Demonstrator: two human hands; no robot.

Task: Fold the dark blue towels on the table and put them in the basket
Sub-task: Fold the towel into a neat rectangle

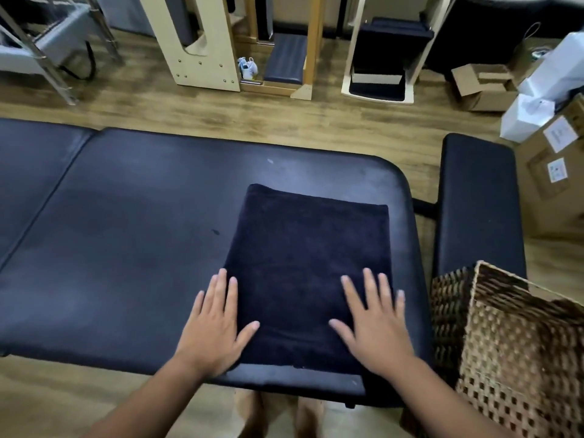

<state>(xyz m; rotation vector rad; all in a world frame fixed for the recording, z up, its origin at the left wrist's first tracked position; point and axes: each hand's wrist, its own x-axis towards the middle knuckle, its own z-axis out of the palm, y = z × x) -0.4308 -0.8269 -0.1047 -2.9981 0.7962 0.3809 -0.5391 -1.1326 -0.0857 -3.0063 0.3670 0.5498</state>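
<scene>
While the dark blue terry towel (308, 273) lies folded on the black padded table (126, 248), the left hand (215, 324) and right hand (373, 327) press it flat-fingered, gripping nothing. Transfer to the brown woven wicker basket (518, 349) remains.

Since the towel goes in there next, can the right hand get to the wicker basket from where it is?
Probably yes. The right hand lies flat on the towel, and the basket stands just right of the table with nothing visible between them.
</scene>
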